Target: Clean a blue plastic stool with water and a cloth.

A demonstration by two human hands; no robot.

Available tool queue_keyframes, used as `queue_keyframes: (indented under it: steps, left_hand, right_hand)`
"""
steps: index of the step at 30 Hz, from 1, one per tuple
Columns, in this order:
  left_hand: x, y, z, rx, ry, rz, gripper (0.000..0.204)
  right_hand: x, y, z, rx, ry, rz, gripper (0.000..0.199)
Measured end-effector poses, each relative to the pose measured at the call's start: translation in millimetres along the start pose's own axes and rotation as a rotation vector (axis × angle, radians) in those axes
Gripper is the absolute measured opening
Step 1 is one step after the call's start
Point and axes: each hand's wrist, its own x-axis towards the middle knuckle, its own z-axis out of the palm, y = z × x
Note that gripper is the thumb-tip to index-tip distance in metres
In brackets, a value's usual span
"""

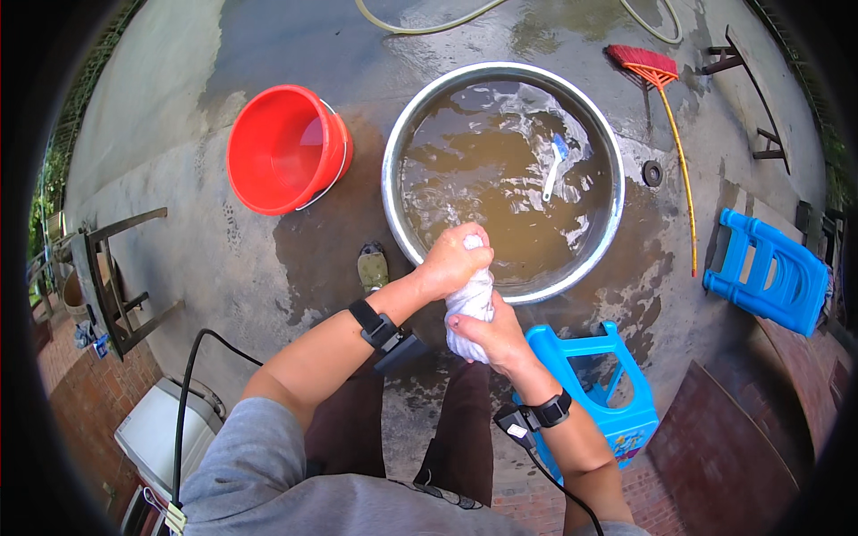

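A twisted white cloth (472, 302) is stretched between my two hands, over the near rim of a large round metal basin (391, 179). My left hand (454, 261) is closed round its far end, and my right hand (496, 335) grips the end closer to my body. Murky brown water fills much of the basin. In that water, toward the right side, floats a scrubbing brush (553, 170) with a white handle and blue head. Part of the cloth is hidden by my fingers.
Left of the basin stands a red bucket (277, 152) with some water inside. A blue plastic stool (617, 415) is close by my right forearm; another blue stool (773, 272) lies farther right. A red broom (677, 134) and a hose (429, 29) lie on the wet concrete.
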Motion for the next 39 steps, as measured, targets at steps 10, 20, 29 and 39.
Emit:
queue_keyframes:
  steps: [10,20,29,39]
  left_hand:
    - [23.1,-47.6,21.1,0.427,0.242,0.197,0.017]
    - [28.5,-81.9,-10.1,0.546,0.329,0.074,0.024]
    - [22.8,-70.3,-46.6,0.437,0.45,0.116,0.023]
    - [-56.7,-35.0,-234.8,-0.548,0.661,-0.093,0.023]
  right_hand:
    - [51.4,47.6,-5.8,-0.68,0.358,-0.081,0.08]
    - [84.6,67.6,33.2,-0.791,0.485,-0.017,0.081]
    - [99.7,58.4,62.8,-0.836,0.433,-0.054,0.08]
    - [68.3,20.9,89.2,-0.033,0.386,-0.105,0.04]
